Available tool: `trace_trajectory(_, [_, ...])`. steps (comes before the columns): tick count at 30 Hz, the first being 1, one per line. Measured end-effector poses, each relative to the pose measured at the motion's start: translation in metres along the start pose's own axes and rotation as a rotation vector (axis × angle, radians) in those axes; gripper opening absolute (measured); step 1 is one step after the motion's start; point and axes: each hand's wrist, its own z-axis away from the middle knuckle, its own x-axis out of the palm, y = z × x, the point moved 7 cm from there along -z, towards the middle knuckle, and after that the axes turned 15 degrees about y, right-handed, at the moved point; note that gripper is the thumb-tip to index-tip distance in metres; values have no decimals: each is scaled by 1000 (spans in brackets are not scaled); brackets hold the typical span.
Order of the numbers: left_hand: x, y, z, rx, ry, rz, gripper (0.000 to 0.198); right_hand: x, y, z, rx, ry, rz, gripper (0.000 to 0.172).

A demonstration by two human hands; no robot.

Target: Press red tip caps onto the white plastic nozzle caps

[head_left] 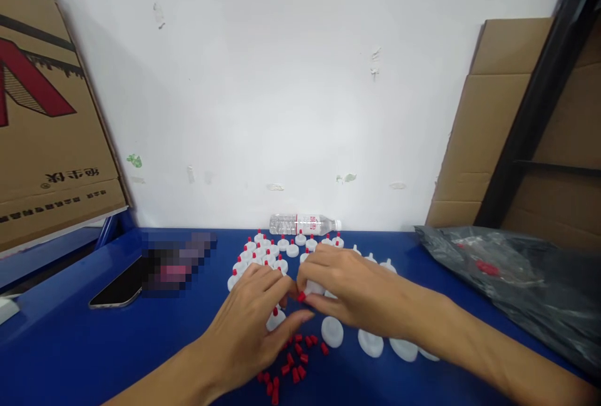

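Your right hand (335,277), at the centre of the frame, pinches a white cap (314,287) between thumb and fingers, its red tip (302,297) pointing lower left; your left hand (253,309), just beside it, has thumb and forefinger parted, though you cannot tell whether its fingertips touch the piece; loose red tips (295,375) lie below, at bottom centre; red-tipped caps (245,255) cluster beyond your hands, before a lying bottle (310,224); your right forearm partly covers white discs (370,343) at lower right.
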Motion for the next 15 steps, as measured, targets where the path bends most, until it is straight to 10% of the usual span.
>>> trace_trajectory(15, [-1,-8,-1,-24,-23,60,21,7,-13,2,-217,-1,204,14])
